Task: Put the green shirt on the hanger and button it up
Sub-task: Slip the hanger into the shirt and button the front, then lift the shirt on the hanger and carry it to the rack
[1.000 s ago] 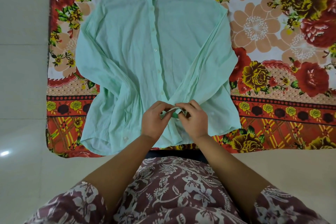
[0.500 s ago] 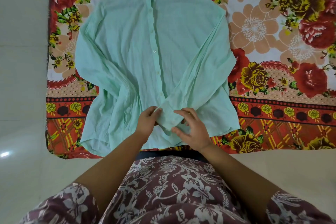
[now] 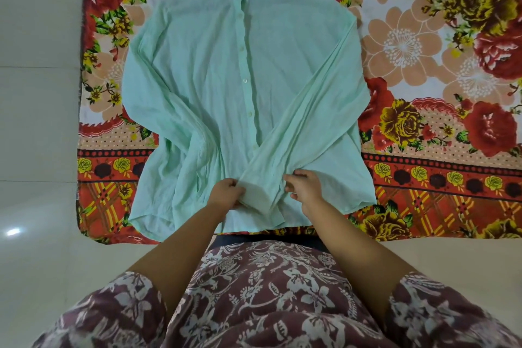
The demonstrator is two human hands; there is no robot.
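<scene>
On the floral sheet (image 3: 423,45), the green shirt's (image 3: 214,70) cuff lies pinched in the left hand (image 3: 227,192); the right hand (image 3: 306,186) grips its sleeve.

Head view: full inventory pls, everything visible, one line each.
shirt: 1, mint green, flat on the cloth, front up, collar far from the person
buttons: a row, white, down the shirt's middle
sleeve: 1, green, folded across the shirt's lower front, cuff between the hands
cloth: 1, red, yellow and peach floral, under the shirt
floor: pale tiles, around the cloth
hanger: none visible
dress: maroon, white floral, bottom of frame
left hand: on the cuff
right hand: beside the cuff, fingers curled
</scene>
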